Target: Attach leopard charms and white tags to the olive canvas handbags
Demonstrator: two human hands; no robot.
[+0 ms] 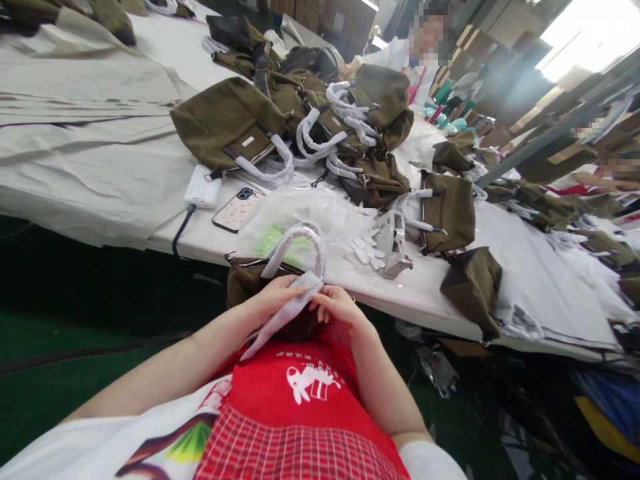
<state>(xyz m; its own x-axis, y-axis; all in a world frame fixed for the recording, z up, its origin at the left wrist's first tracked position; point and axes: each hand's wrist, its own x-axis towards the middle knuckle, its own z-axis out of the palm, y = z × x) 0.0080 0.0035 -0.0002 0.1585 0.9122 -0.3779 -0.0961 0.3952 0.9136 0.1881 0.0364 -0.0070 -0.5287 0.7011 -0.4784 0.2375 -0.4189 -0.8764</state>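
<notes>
An olive bag (241,280) rests against the table edge at my lap, one handle (316,241) wrapped in white and arching up. Both hands are at a loose strip of white wrapping (286,316) near the base of that handle. My left hand (281,293) is closed on the strip, thumb on top. My right hand (335,304) pinches the strip's upper end from the other side, its fingers curled. The rest of the bag is mostly hidden behind my hands and the strip.
On the white table (170,230) are a phone (237,209), a white power bank (203,187) with a cable, a clear plastic bag (295,207), white tags (367,251) and a tape dispenser (391,240). Olive bags (230,123) are piled behind. A person (400,57) stands across the table.
</notes>
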